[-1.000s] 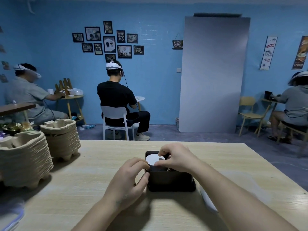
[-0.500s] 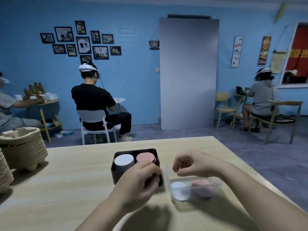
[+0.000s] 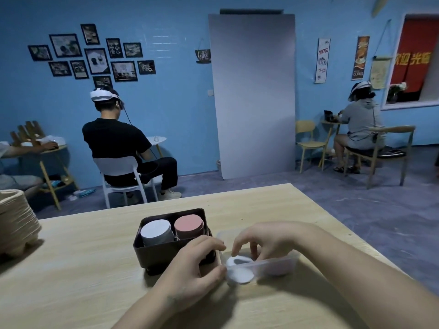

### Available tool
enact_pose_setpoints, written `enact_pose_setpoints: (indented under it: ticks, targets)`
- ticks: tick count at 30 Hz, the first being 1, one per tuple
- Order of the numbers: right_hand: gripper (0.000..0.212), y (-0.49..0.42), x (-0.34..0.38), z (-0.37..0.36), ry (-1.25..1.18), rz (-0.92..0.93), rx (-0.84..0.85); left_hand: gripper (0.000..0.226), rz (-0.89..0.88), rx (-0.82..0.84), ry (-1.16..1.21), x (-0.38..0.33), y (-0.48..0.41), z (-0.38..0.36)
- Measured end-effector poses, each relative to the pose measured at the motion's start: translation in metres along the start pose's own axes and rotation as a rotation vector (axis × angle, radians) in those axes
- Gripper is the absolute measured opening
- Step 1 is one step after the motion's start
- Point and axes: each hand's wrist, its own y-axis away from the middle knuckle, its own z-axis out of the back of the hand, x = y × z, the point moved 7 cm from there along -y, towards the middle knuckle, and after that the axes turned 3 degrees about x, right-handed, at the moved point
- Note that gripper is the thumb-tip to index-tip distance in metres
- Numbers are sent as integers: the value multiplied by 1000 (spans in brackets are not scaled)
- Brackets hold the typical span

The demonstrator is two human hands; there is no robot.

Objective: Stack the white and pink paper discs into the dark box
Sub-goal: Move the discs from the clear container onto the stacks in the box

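1. We judge the task well along: on the desk (image 3: 71,269), the dark box (image 3: 166,256), just left of the left grip (image 3: 194,264), holds a white stack (image 3: 155,230) and a pink stack (image 3: 188,225) side by side.
2. Still to move: white discs (image 3: 238,270) in the clear tray (image 3: 288,257) beneath the right grip (image 3: 266,238); a pinkish blur lies beside them.
3. The right grip's fingers bend down over those discs, and the left grip curls between box and tray. We cannot tell whether either pinches anything.

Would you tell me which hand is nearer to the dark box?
Left. The left hand holds the near right corner of the dark box; the right hand reaches into the clear tray beside it.
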Motion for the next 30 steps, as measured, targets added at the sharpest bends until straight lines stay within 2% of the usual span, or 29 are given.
enact_pose_setpoints:
  ticks: [4, 7, 12, 17, 21, 30]
  targets:
    - [58, -7, 0, -4, 52, 65, 25, 26, -3, -18, 25, 0, -1, -1]
    - [56, -10, 10, -1, 111, 136, 25, 25, -8, -22, 27, 1, 0, -1]
    - [51, -11, 11, -1, 174, 150, 8, 23, -9, -20, 10, 1, 1, -3]
    - [43, -15, 6, 0, 117, 146, 3, 24, 12, -13, -4, 0, 1, -3]
    - [66, -15, 5, 0, 62, 99, -9, 25, 21, -7, 5, -2, 2, -1]
    - [49, -1, 6, 12, -37, 89, -75, 31, 34, 45, -88, 2, 4, 0]
